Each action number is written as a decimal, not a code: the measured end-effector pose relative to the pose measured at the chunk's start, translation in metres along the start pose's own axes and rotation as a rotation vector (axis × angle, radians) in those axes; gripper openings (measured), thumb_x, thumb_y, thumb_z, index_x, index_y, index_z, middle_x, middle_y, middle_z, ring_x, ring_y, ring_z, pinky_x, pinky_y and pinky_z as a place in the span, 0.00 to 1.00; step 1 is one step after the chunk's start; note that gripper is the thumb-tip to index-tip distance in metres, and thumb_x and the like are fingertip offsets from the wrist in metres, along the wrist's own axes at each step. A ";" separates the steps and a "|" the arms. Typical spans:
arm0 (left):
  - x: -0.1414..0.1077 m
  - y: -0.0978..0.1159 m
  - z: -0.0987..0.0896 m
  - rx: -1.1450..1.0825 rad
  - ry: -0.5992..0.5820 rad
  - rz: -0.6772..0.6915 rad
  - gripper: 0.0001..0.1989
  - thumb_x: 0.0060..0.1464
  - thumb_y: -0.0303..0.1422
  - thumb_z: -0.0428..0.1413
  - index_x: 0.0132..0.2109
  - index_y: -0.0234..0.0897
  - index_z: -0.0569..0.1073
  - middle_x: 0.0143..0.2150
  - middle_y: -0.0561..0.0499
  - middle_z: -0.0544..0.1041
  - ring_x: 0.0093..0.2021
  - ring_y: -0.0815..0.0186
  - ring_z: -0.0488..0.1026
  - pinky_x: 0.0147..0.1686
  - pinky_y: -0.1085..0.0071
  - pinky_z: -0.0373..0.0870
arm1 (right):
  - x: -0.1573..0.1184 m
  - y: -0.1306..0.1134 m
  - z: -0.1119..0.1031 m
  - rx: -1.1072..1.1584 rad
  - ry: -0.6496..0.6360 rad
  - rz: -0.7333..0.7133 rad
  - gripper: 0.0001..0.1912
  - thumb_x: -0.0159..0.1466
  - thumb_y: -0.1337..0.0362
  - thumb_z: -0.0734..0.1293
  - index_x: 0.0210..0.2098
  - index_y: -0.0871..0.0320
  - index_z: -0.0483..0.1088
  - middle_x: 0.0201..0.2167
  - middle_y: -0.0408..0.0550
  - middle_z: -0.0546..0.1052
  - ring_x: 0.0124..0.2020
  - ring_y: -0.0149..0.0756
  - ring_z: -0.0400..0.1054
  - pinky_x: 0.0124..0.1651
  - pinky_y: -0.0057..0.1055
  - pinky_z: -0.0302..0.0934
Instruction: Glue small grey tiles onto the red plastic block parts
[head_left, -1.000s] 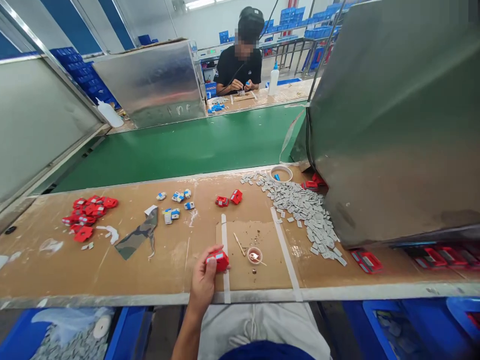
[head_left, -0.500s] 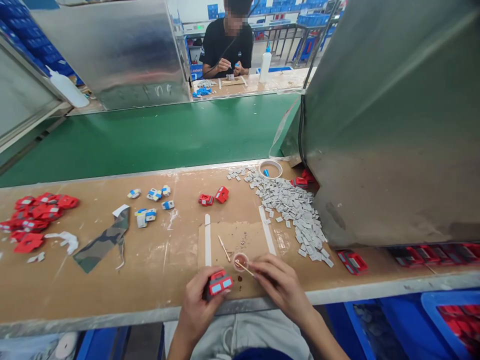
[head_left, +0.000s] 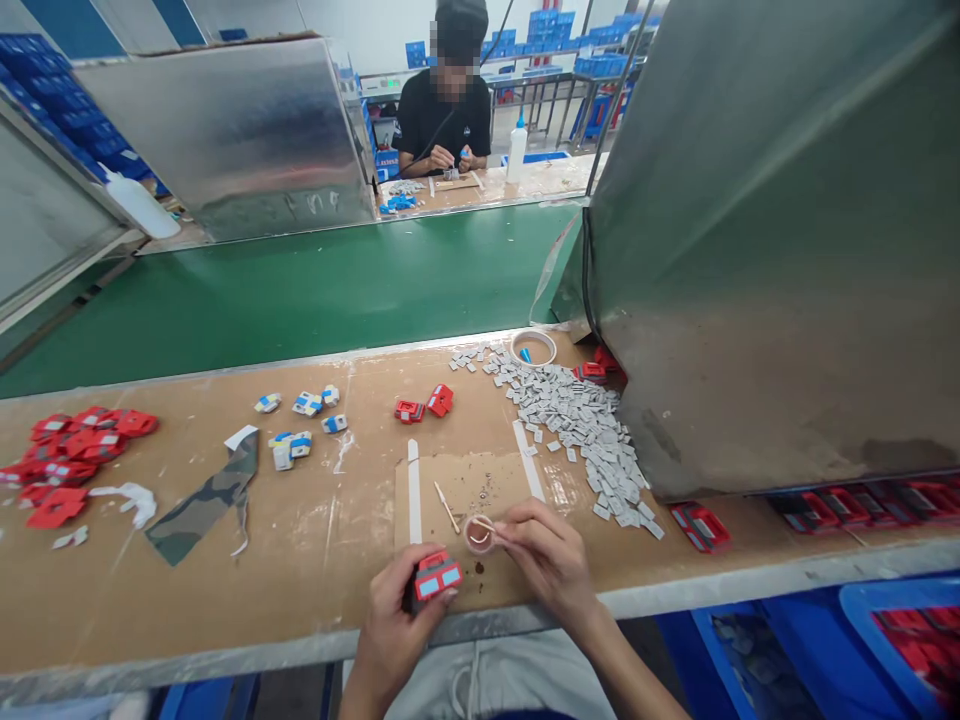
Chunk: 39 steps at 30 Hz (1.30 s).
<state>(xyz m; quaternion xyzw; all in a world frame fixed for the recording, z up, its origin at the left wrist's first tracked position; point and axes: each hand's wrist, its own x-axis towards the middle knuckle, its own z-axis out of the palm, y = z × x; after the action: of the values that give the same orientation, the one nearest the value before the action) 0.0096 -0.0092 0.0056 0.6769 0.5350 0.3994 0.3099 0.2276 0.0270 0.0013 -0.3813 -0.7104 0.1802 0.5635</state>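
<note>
My left hand is closed round a red toy car body with grey trim and pale blue windows, near the table's front edge. Pinched in my right hand is a thin wooden stick, whose far end reaches over the small clear cup of reddish-brown contents. My right fingertips are close beside the cup's rim; whether they touch it I cannot tell. Another white-ended stick lies on the cardboard mat just behind the cup.
Grey tiles spread at right by a tape roll. Red parts are heaped at left, near camouflage cloth and small white-blue pieces. A metal panel bounds the right. A co-worker sits beyond the green belt.
My right hand has shifted slightly left and the stick now lies flatter over the cup. The left hand still holds the red car body. The camera view has tilted a little.
</note>
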 end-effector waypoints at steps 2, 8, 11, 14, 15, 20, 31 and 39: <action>-0.001 0.000 0.000 -0.014 0.000 0.010 0.16 0.60 0.47 0.63 0.43 0.38 0.81 0.31 0.49 0.84 0.26 0.63 0.81 0.29 0.73 0.79 | 0.002 -0.001 0.002 -0.001 0.025 -0.002 0.10 0.73 0.67 0.67 0.33 0.56 0.73 0.29 0.45 0.77 0.27 0.30 0.71 0.30 0.24 0.67; -0.003 0.000 0.000 -0.042 -0.015 0.032 0.14 0.61 0.44 0.63 0.45 0.38 0.81 0.33 0.48 0.84 0.29 0.63 0.81 0.32 0.72 0.79 | -0.008 -0.004 0.005 0.113 0.080 0.253 0.11 0.69 0.68 0.70 0.30 0.55 0.70 0.30 0.44 0.80 0.30 0.31 0.77 0.33 0.23 0.70; -0.002 0.001 -0.001 -0.056 -0.039 0.056 0.15 0.60 0.46 0.63 0.43 0.38 0.81 0.33 0.48 0.83 0.30 0.63 0.81 0.32 0.72 0.78 | -0.018 -0.003 0.003 0.154 0.127 0.419 0.10 0.68 0.66 0.71 0.29 0.55 0.72 0.29 0.45 0.81 0.30 0.32 0.78 0.33 0.23 0.70; 0.000 0.002 -0.001 -0.058 -0.050 0.108 0.16 0.60 0.46 0.64 0.42 0.36 0.81 0.33 0.47 0.83 0.31 0.63 0.80 0.34 0.72 0.77 | -0.024 -0.008 0.001 0.221 0.177 0.495 0.11 0.68 0.64 0.71 0.29 0.55 0.72 0.29 0.46 0.82 0.30 0.33 0.78 0.34 0.24 0.71; 0.000 0.002 0.000 -0.057 -0.053 0.123 0.16 0.60 0.46 0.65 0.42 0.36 0.81 0.33 0.47 0.83 0.32 0.63 0.80 0.34 0.72 0.77 | -0.024 -0.012 0.000 0.244 0.192 0.504 0.10 0.68 0.64 0.71 0.30 0.55 0.72 0.29 0.46 0.82 0.31 0.33 0.79 0.34 0.24 0.72; -0.001 -0.001 0.001 -0.056 -0.086 0.144 0.14 0.61 0.43 0.64 0.44 0.36 0.81 0.34 0.46 0.83 0.33 0.63 0.79 0.34 0.71 0.76 | -0.017 -0.041 0.000 0.240 0.140 0.422 0.08 0.69 0.67 0.71 0.33 0.54 0.72 0.31 0.46 0.83 0.33 0.34 0.80 0.37 0.26 0.73; -0.002 0.000 0.002 -0.062 -0.117 0.133 0.12 0.63 0.41 0.62 0.45 0.35 0.80 0.37 0.44 0.84 0.36 0.61 0.81 0.37 0.69 0.76 | -0.010 -0.050 0.016 0.127 -0.013 0.282 0.10 0.72 0.64 0.68 0.33 0.54 0.71 0.30 0.48 0.83 0.32 0.36 0.81 0.34 0.27 0.74; -0.003 -0.002 0.001 -0.059 -0.137 0.117 0.14 0.64 0.43 0.61 0.46 0.36 0.81 0.37 0.44 0.84 0.37 0.61 0.80 0.39 0.68 0.76 | -0.012 -0.050 0.017 0.067 -0.049 0.247 0.09 0.73 0.65 0.66 0.34 0.54 0.70 0.31 0.47 0.83 0.30 0.34 0.79 0.34 0.27 0.73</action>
<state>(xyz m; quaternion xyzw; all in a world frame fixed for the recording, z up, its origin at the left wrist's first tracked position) 0.0092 -0.0118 0.0024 0.7234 0.4598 0.3852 0.3418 0.1956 -0.0108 0.0223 -0.4425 -0.6650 0.2812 0.5319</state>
